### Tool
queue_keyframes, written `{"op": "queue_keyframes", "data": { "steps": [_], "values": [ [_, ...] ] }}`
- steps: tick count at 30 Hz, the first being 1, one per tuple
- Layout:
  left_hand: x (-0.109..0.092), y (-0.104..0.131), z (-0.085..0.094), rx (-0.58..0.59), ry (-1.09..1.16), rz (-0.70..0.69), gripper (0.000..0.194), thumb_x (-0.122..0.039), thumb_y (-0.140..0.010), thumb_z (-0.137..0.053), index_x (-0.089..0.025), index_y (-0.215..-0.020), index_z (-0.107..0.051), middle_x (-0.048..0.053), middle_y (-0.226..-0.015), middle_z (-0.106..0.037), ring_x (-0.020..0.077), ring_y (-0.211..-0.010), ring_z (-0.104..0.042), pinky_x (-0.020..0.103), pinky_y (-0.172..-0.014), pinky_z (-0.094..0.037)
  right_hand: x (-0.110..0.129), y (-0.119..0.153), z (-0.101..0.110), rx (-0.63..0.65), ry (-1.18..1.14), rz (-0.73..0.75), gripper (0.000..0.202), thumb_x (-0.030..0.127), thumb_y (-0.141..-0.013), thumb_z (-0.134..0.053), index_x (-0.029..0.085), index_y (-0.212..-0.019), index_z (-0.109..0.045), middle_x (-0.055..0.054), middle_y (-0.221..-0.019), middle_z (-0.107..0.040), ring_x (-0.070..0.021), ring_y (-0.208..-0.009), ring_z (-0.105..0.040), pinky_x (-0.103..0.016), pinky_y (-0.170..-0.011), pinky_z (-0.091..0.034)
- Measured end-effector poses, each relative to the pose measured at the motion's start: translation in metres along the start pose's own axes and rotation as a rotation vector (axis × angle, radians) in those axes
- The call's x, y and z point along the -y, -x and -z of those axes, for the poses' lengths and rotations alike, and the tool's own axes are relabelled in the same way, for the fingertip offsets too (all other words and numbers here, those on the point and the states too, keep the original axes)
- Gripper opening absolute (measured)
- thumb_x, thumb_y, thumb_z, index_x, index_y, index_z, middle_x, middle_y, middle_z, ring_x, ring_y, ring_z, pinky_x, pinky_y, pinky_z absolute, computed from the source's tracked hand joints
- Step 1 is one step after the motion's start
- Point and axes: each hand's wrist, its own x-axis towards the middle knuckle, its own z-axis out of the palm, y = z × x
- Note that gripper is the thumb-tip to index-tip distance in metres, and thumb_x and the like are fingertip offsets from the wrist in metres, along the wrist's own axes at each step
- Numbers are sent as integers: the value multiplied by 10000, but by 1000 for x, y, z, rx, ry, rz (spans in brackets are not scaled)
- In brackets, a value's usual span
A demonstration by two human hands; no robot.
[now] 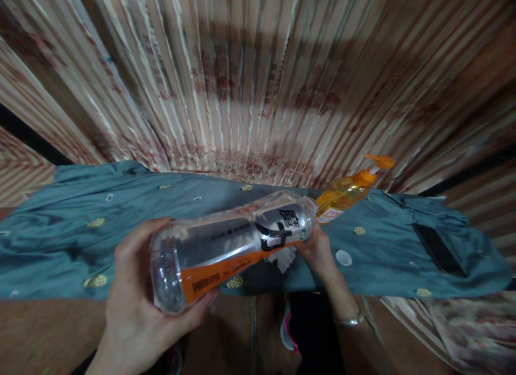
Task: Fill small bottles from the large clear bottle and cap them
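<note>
A clear bottle (pixel 236 245), best held steady, is clasped by the left hand (pixel 135 302); beyond that grip, the right hand (pixel 317 251) is partly hidden, its hold unclear.

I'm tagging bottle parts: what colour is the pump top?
The pump top is orange; see the head view.
</note>
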Motion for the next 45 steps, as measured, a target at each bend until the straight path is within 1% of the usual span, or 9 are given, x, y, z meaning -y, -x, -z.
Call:
{"op": "queue_keyframes", "data": {
  "steps": [6,11,16,20,26,31,36,40,45],
  "values": [
    [-1,0,0,-7,-1,-13,882,-622,-723,-714,-332,-1488,-384,95,-1195,-596,317,-997,-687,498,-781,-633,1,0,1,-5,-7,6,531,437,-748,-654,189,-1214,-596,-118,-1023,-787,-303,-895,-759,-408,-786,-611],
    [0,2,1,0,4,5,885,-606,-710,-733,-328,-1478,-393,107,-1214,-593,345,-1042,-674,540,-821,-619,2,0,2,9,-19,-6,525,423,-743,-646,193,-1211,-593,-116,-1034,-787,-301,-898,-759,-409,-792,-612],
    [0,0,2,7,3,-30,889,-584,-720,-741,-292,-1482,-389,105,-1201,-596,314,-1017,-679,479,-797,-626,2,0,1,5,-27,0,539,415,-742,-651,185,-1225,-587,-121,-1045,-783,-303,-911,-756,-412,-807,-609],
    [1,-1,1,19,-5,-24,898,-602,-718,-733,-273,-1481,-390,116,-1212,-593,320,-1030,-674,490,-804,-628,0,0,1,8,-13,13,547,415,-748,-651,178,-1237,-585,-117,-1023,-785,-299,-882,-756,-401,-785,-606],
    [1,0,0,14,1,-31,892,-619,-733,-715,-272,-1484,-383,107,-1174,-597,303,-971,-683,473,-750,-639,-3,1,-1,-10,4,20,547,425,-749,-650,192,-1239,-582,-108,-1003,-787,-299,-893,-752,-399,-782,-602],
    [2,0,0,9,-4,-30,900,-635,-730,-706,-286,-1489,-373,108,-1201,-586,316,-1016,-672,494,-785,-632,-1,1,0,-3,-7,-4,539,424,-734,-652,178,-1209,-591,-122,-996,-785,-308,-879,-754,-404,-772,-605],
    [2,0,-1,10,-6,-30,901,-648,-729,-699,-290,-1489,-374,105,-1183,-594,310,-992,-678,478,-752,-635,0,1,0,6,-24,-2,534,437,-740,-661,187,-1207,-593,-123,-1036,-787,-308,-918,-755,-407,-801,-603],
    [3,0,-1,1,-17,-32,895,-646,-731,-697,-292,-1487,-374,118,-1205,-593,336,-1013,-679,527,-780,-631,-1,1,0,-4,-10,-12,542,456,-742,-667,177,-1201,-591,-131,-1020,-785,-317,-901,-756,-418,-788,-607],
    [4,0,-2,14,-12,-27,890,-647,-732,-701,-289,-1481,-381,111,-1200,-597,323,-998,-684,506,-770,-639,0,0,1,-7,-10,13,520,431,-745,-659,184,-1198,-590,-130,-1046,-778,-312,-914,-755,-419,-801,-608]
  ]
}}
